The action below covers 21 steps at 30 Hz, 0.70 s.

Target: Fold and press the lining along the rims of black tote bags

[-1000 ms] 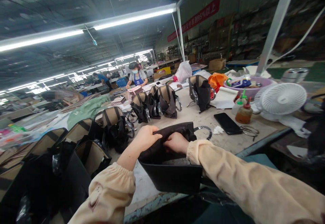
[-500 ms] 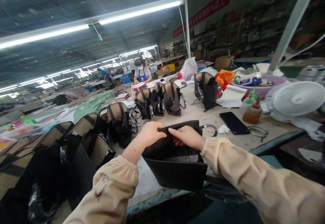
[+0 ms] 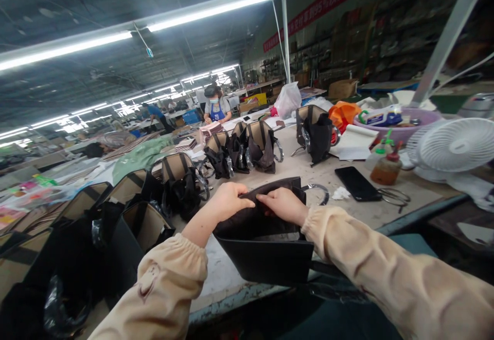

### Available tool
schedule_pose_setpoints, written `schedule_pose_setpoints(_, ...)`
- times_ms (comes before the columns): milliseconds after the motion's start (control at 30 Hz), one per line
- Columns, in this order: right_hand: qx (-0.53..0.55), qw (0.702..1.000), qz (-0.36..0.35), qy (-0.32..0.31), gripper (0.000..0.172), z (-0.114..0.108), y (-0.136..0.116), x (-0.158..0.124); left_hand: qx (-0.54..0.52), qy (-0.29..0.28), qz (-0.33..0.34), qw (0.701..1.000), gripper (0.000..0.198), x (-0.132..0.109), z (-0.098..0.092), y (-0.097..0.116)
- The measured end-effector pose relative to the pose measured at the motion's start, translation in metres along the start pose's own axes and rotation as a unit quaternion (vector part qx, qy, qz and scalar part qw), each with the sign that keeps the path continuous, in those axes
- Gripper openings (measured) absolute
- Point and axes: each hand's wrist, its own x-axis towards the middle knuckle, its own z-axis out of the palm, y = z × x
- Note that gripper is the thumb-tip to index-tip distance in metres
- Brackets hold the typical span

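In the head view, holds a black bag (image 3: 270,263) at the near edge of the table (image 3: 358,214), pinching its far rim with the left hand (image 3: 229,201) and, just beside, with the right hand (image 3: 283,206); has a phone (image 3: 358,183) farther right

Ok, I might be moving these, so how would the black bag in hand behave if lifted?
The black bag is probably fairly stiff: its near wall stands flat and straight-edged. It seems light for its size, its open top showing a largely hollow inside. The curved handle may snag, bowing out past the far wall.
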Motion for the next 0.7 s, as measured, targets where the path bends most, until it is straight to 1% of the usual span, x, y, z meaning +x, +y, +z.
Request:
schedule_pose_setpoints(167,-0.006,1.000,-0.011,0.004,0.045,-0.001,-0.004,-0.001,-0.033,0.013,0.030,0.999,0.036,-0.004,0.000,0.004)
schedule_pose_setpoints(300,-0.003,1.000,-0.014,0.002,0.044,-0.002,-0.005,-0.002,-0.021,0.019,0.040,0.999,0.032,-0.002,-0.001,0.005)
schedule_pose_setpoints(367,0.006,1.000,-0.017,-0.005,0.043,-0.002,-0.003,-0.001,-0.020,0.016,0.040,0.999,0.029,0.000,-0.001,0.003)
schedule_pose_setpoints(500,0.031,0.998,-0.036,-0.041,0.036,-0.001,0.001,-0.003,-0.057,0.011,0.038,0.998,0.026,0.004,-0.001,0.001)
schedule_pose_setpoints(533,0.034,0.997,-0.050,-0.049,0.035,-0.002,0.002,-0.005,-0.065,0.009,0.035,0.997,0.026,0.005,-0.001,0.000)
schedule_pose_setpoints(600,0.024,0.993,-0.101,-0.050,0.031,-0.006,0.000,-0.013,-0.076,0.006,0.030,0.997,0.025,0.006,-0.001,0.000)
schedule_pose_setpoints(667,-0.013,0.983,-0.181,-0.015,0.027,-0.012,-0.005,-0.022,-0.086,0.002,0.025,0.996,0.026,0.006,-0.002,0.000)
schedule_pose_setpoints(700,-0.038,0.974,-0.225,0.020,0.024,-0.016,-0.008,-0.026,-0.093,0.001,0.020,0.996,0.026,0.007,-0.002,0.000)
